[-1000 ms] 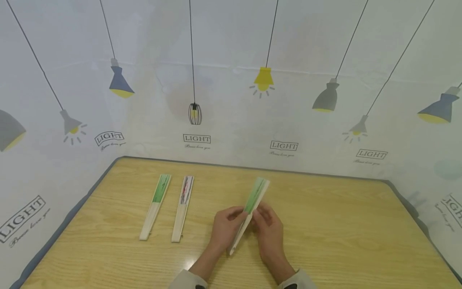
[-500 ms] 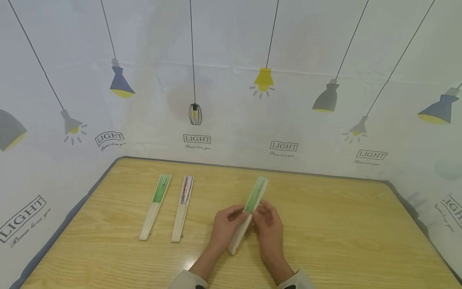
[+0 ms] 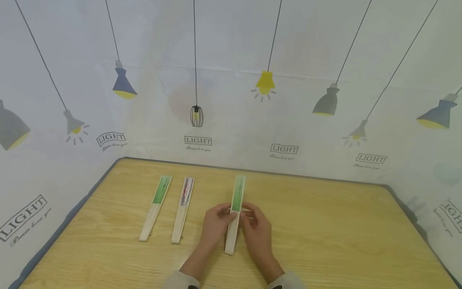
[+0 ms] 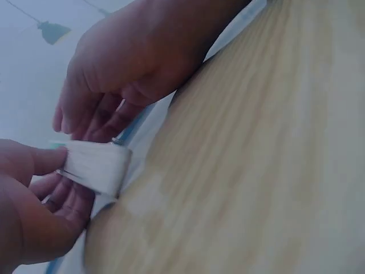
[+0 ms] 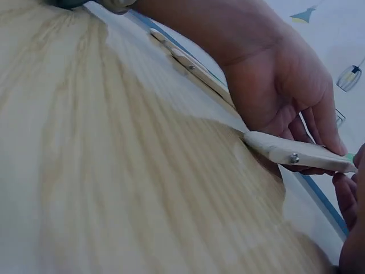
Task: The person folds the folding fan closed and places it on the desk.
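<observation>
A folded hand fan (image 3: 235, 216) with a green upper part and pale ribs is held tilted slightly over the table. My left hand (image 3: 213, 226) pinches it from the left, thumb on its front. On its other side my right hand (image 3: 259, 230) grips the right edge with bent fingers. The metal pivot pin (image 5: 294, 158) shows near the fan's lower end in the right wrist view. Two more folded fans lie to the left: a green one (image 3: 156, 208) and one with a grey and red pattern (image 3: 183, 210).
The wood-grain table (image 3: 325, 233) reaches back to a white wall covering (image 3: 231, 132) printed with lamps. That covering also closes in both sides. A dark blue edge (image 3: 72, 212) runs along the table's left border.
Both hands have moved a little left with the fan. It has turned more upright, and its green face now points toward the head camera. The two lying fans have stayed put.
</observation>
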Motion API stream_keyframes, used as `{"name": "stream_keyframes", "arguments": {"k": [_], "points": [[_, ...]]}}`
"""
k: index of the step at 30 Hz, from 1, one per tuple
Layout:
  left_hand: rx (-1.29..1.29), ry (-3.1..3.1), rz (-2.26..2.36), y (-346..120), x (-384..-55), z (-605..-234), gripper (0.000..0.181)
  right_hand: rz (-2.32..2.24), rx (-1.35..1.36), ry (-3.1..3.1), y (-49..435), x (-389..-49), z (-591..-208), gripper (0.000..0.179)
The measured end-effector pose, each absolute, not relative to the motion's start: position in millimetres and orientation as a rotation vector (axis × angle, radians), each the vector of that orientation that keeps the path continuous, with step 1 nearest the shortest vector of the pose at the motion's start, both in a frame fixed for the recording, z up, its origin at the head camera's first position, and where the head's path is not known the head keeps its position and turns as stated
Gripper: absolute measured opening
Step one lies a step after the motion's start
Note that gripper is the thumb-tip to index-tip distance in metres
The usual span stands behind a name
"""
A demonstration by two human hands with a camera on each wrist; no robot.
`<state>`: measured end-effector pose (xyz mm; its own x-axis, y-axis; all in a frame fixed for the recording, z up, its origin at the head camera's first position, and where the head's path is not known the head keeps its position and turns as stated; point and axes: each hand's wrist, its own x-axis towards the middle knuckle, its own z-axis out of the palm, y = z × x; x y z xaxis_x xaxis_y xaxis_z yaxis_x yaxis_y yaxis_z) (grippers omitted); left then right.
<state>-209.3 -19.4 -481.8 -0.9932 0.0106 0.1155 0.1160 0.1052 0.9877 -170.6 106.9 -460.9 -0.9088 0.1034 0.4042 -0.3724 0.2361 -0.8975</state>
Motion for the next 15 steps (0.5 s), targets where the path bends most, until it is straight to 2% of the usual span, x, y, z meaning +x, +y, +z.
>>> {"name": "stream_keyframes", "arguments": {"k": [8,15], "points": [[-0.032,-2.411,-1.915,-51.2,-218.1,-469.7,0.032,1.737,0.282,-2.261,79.1,-196.4,-490.5,0.03],[-0.025,-2.578,-1.571,-59.0,-217.6,-467.2,0.03,1.553,0.172,-2.45,61.4,-203.8,-488.3,0.019]]}}
